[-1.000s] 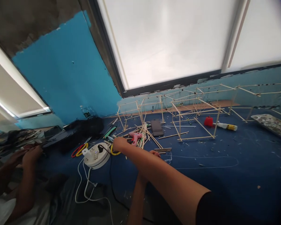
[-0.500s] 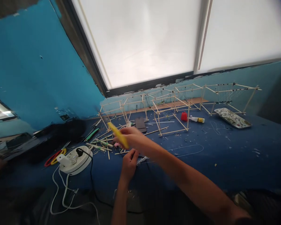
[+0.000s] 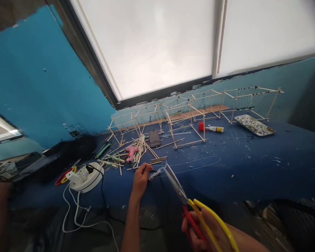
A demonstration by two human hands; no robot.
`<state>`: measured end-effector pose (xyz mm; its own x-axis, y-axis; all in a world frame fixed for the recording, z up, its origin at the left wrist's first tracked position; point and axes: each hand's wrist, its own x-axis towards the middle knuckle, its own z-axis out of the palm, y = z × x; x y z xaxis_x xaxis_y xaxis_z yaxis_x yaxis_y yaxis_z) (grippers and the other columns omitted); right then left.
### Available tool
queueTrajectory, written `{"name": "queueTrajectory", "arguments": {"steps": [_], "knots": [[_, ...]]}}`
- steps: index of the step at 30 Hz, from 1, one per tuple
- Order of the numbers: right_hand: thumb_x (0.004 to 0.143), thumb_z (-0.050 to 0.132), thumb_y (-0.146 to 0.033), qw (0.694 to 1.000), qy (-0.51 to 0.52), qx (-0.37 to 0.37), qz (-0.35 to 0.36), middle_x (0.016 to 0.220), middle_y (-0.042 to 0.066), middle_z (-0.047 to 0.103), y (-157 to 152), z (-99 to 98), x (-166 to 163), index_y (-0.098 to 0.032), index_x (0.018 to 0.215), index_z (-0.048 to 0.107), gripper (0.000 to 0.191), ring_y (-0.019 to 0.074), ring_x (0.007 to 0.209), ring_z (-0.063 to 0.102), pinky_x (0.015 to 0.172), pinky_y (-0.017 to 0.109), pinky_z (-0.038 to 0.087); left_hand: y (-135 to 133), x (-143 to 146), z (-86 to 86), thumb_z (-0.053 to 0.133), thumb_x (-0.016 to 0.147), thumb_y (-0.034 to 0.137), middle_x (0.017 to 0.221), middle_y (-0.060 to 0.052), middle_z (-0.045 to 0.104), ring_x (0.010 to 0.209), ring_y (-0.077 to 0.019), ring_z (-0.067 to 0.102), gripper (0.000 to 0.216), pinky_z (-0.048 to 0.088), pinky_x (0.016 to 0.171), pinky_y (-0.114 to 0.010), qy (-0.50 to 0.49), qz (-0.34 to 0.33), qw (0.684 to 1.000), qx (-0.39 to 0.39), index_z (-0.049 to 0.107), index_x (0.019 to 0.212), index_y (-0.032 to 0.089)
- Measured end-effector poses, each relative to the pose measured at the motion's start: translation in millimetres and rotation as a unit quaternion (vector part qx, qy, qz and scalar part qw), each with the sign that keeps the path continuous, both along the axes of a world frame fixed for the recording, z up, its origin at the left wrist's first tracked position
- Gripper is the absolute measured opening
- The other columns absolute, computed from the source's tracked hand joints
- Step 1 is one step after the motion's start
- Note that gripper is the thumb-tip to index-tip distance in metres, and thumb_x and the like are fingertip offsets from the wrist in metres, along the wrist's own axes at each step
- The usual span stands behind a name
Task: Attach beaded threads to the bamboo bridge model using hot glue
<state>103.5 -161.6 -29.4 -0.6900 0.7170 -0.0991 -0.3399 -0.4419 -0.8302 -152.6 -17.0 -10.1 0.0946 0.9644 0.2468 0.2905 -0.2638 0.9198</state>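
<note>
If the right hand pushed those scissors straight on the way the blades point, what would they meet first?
Probably the string pinched in the left hand, which lies just beyond the scissors that the right hand holds; depth is unclear.

Backlit daylight: white glare above, murk below.

A big frosted window (image 3: 152,45) far beyond both hands is blown out to plain white and lights the blue tabletop (image 3: 252,168) evenly, leaving only faint, soft shadows. Detail is fairly sharp around the left hand (image 3: 140,176). The right hand (image 3: 202,231) and the scissors (image 3: 186,200), close to the lens, look softer. Below and to the left of the hands the picture sinks into dim, muddy dark. Wide-lens distortion bends the window frame and stretches the blurred corners.
</note>
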Motion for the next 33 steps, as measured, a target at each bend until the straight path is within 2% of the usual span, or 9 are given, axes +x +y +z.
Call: {"name": "queueTrajectory", "arguments": {"steps": [3,8,11,19,25,33], "knots": [[0.076,0.045,-0.092,0.999,-0.005,-0.031,0.007,0.052,0.000,0.053,5,-6.7,-22,-0.013,0.091,0.067,0.083,0.0173,0.052,0.060,0.054,0.029,0.049,1,-3,-2.7,0.054,0.093,0.060,0.052,0.009,0.027,0.046,-0.0089,0.024,0.044,0.018,0.045,-0.022,-0.008,-0.003,1.000,-0.005,0.057,0.079,0.018],[0.086,0.051,-0.079,0.994,0.044,-0.095,0.016,0.063,-0.006,0.051,13,2.5,-32,-0.017,0.100,0.059,0.064,0.0092,0.049,0.056,0.051,0.022,0.041,0,-5,-5.1,0.053,0.094,0.058,0.053,0.009,0.027,0.047,-0.0087,0.024,0.043,0.019,0.046,-0.022,-0.016,0.000,1.000,-0.008,0.056,0.079,0.018],[0.086,0.053,-0.078,0.995,0.060,-0.082,0.004,0.065,-0.006,0.051,16,9.2,-31,-0.017,0.101,0.056,0.063,0.0082,0.049,0.054,0.048,0.021,0.039,-1,-3,-3.7,0.055,0.094,0.057,0.053,0.009,0.027,0.047,-0.0086,0.024,0.043,0.019,0.046,-0.022,-0.018,0.000,1.000,-0.009,0.056,0.078,0.018],[0.075,0.055,-0.086,0.998,0.015,-0.067,0.003,0.060,-0.009,0.047,32,13.1,-47,-0.017,0.100,0.051,0.074,0.0079,0.046,0.051,0.046,0.021,0.039,-5,0,0.1,0.056,0.092,0.058,0.052,0.009,0.028,0.047,-0.0089,0.025,0.044,0.019,0.046,-0.023,-0.013,0.003,1.000,-0.005,0.056,0.075,0.018],[0.070,0.059,-0.088,0.998,-0.019,-0.059,-0.005,0.059,-0.010,0.046,42,26.0,-52,-0.018,0.097,0.050,0.075,0.0080,0.046,0.050,0.046,0.022,0.039,-4,0,-2.9,0.056,0.091,0.061,0.051,0.009,0.028,0.046,-0.0090,0.025,0.046,0.020,0.045,-0.023,-0.014,0.015,1.000,0.001,0.055,0.074,0.018],[0.074,0.055,-0.087,0.998,-0.041,-0.038,-0.007,0.061,-0.009,0.046,42,26.8,-55,-0.019,0.094,0.050,0.071,0.0072,0.045,0.049,0.045,0.021,0.037,-5,2,-1.9,0.057,0.087,0.067,0.049,0.009,0.027,0.044,-0.0086,0.022,0.050,0.017,0.045,-0.023,-0.025,0.023,0.999,-0.003,0.053,0.071,0.019]]}}
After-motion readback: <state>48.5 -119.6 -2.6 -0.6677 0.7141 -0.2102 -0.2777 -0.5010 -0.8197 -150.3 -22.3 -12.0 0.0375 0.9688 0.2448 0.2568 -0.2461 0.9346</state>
